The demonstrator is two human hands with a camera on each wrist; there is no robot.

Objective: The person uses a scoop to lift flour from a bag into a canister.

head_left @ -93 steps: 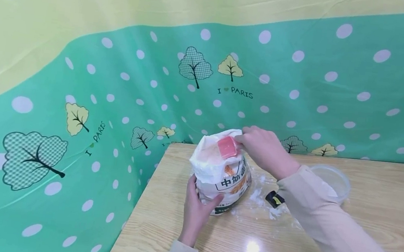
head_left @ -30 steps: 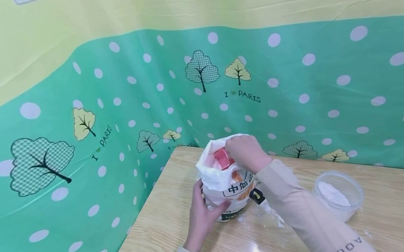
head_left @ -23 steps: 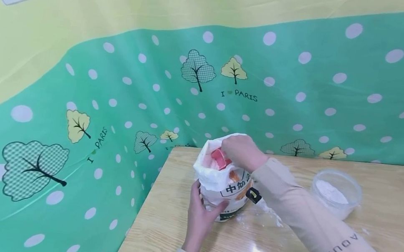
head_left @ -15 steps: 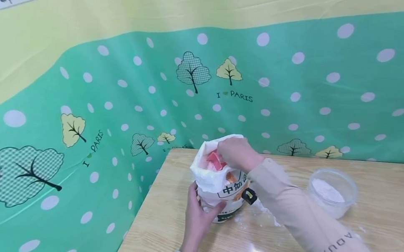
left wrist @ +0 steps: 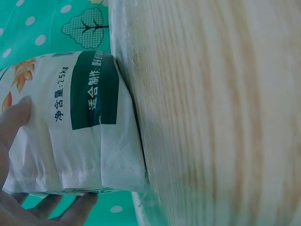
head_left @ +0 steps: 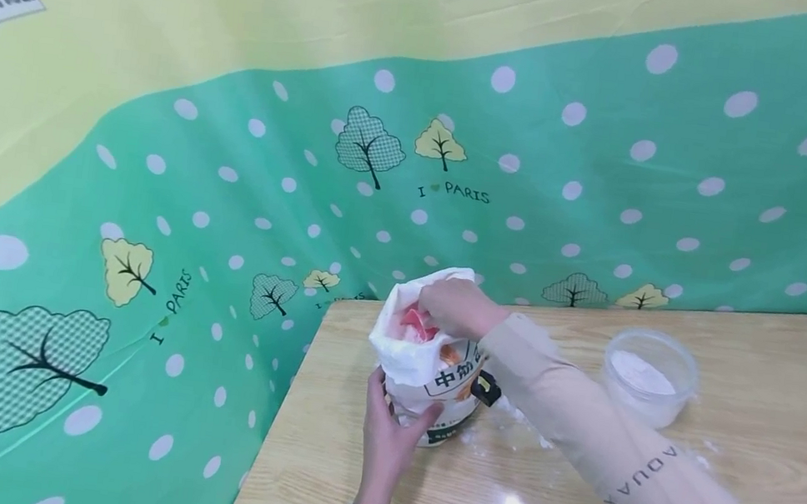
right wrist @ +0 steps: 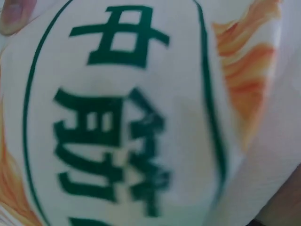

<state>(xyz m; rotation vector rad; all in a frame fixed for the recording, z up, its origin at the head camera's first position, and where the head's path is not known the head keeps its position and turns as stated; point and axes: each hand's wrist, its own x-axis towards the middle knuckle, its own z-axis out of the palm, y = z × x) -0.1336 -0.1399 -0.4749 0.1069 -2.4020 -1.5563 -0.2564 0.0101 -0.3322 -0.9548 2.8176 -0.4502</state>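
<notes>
A white flour bag (head_left: 408, 362) with a rolled-down mouth stands on the table, its contents pale inside. My left hand (head_left: 392, 435) holds it low down, thumb on the front and fingers round the side. In the left wrist view the flour bag (left wrist: 51, 150) shows a green band and "2.5kg". My right hand (head_left: 459, 305) reaches into the mouth and grips a red scoop (head_left: 419, 321); its handle is hidden by the fingers. The bag's printed front (right wrist: 183, 108) fills the right wrist view, where the scoop is out of sight.
A clear round tub (head_left: 684, 396) partly filled with white powder stands right of the bag, beyond the right forearm. Spilt white powder (head_left: 512, 412) lies on the wooden table (head_left: 327, 444). A green dotted curtain (head_left: 285, 229) hangs along the back and left.
Since the oldest frame, the scoop and right hand have gone from the bag's rim down into its mouth. The left hand keeps its hold. The head view has shifted slightly.
</notes>
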